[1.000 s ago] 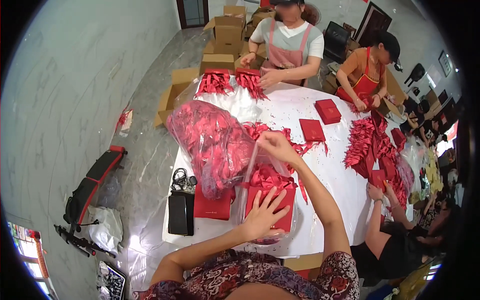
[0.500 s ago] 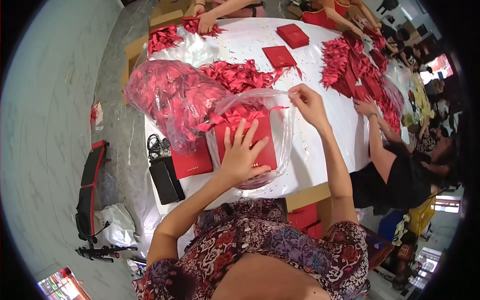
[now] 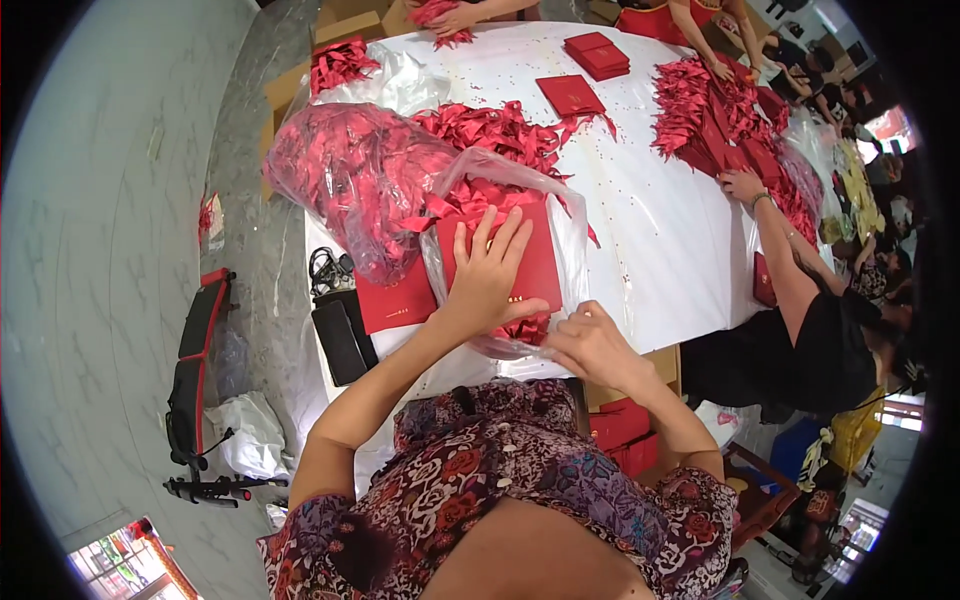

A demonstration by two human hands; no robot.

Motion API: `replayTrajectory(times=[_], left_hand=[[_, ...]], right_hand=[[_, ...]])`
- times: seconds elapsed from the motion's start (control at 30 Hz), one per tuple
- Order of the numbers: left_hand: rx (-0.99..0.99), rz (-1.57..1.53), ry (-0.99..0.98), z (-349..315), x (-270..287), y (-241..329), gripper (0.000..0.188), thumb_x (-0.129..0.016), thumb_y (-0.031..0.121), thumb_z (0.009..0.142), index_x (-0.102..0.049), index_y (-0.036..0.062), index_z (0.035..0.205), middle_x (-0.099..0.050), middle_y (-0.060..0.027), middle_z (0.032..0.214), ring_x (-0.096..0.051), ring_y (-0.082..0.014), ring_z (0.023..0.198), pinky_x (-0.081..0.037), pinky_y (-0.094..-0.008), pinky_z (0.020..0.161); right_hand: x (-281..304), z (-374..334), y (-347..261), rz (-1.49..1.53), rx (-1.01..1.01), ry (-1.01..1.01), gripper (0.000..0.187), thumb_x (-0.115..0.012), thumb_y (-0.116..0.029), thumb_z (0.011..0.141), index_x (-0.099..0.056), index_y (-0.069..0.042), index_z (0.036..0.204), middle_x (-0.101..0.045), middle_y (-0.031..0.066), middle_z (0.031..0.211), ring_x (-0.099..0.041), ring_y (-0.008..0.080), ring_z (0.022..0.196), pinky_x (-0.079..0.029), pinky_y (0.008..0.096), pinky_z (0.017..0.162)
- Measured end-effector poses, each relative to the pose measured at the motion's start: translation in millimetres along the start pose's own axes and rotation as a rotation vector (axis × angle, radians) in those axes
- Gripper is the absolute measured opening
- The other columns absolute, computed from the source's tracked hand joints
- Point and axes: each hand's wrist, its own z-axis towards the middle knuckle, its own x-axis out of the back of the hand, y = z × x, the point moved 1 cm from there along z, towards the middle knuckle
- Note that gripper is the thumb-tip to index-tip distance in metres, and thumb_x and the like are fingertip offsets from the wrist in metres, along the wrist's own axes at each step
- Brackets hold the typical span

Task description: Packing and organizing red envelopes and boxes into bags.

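Observation:
My left hand (image 3: pixel 490 275) lies flat, fingers spread, on a flat red gift bag (image 3: pixel 540 255) with gold print. Red ribbons (image 3: pixel 480 193) gather at its far end. Around it lies the rim of a clear plastic bag (image 3: pixel 572 235). At the near right corner, my right hand (image 3: pixel 597 350) pinches that plastic, with its fingertips close together. More red shows through the plastic between my hands. Another flat red gift bag (image 3: pixel 393 300) lies just left of it. A large clear plastic bag stuffed with red ribbon (image 3: pixel 350 180) leans close at the upper left.
A phone-like black slab (image 3: pixel 342 340) and a black cable (image 3: pixel 325 270) sit at the table's left edge. Farther away are loose red ribbons (image 3: pixel 490 135) and a red stack (image 3: pixel 597 55). Another person's hand (image 3: pixel 742 186) works on a red pile at right. A cardboard box (image 3: pixel 665 370) stands below the table edge.
My right hand has moved from the far right rim of the clear plastic bag down to its near right corner, still pinching plastic. My left hand stays flat on the red gift bag.

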Motion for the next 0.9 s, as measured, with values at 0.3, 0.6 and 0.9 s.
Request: replayTrajectory(times=[0.3, 0.6, 0.9], left_hand=[[0.026, -0.053, -0.035, -4, -5, -7, 0.107, -0.073, 0.062, 0.072, -0.028, 0.0054, 0.151, -0.02, -0.0159, 0.16, -0.011, -0.0416, 0.147, -0.006, -0.0683, 0.112], [0.059, -0.137, -0.207, -2, -7, 1, 0.109, -0.071, 0.059, 0.075, -0.02, 0.0044, 0.153, -0.02, -0.0235, 0.158, -0.012, -0.0429, 0.147, -0.002, -0.0695, 0.112], [0.042, -0.139, -0.148, -3, 4, -4, 0.106, -0.073, 0.055, 0.075, -0.022, 0.0046, 0.153, -0.019, -0.0228, 0.157, -0.009, -0.0435, 0.148, -0.003, -0.0672, 0.114]], right_hand=[[76, 50, -35, 0.283, 0.28, 0.088, 0.018, -0.075, -0.017, 0.076, -0.062, -0.009, 0.086, -0.054, 0.0057, 0.081, -0.057, 0.0246, 0.081, -0.04, 0.04, 0.086], [10, 190, 21, -0.247, -0.037, 0.308, 0.035, -0.077, -0.032, 0.076, -0.064, -0.006, 0.096, -0.064, 0.0127, 0.098, -0.062, 0.0348, 0.092, -0.048, 0.0453, 0.078], [17, 205, 25, 0.195, -0.19, 0.312, 0.017, -0.069, -0.017, 0.078, -0.063, -0.003, 0.086, -0.064, 0.0161, 0.079, -0.064, 0.036, 0.076, -0.05, 0.0457, 0.067]])
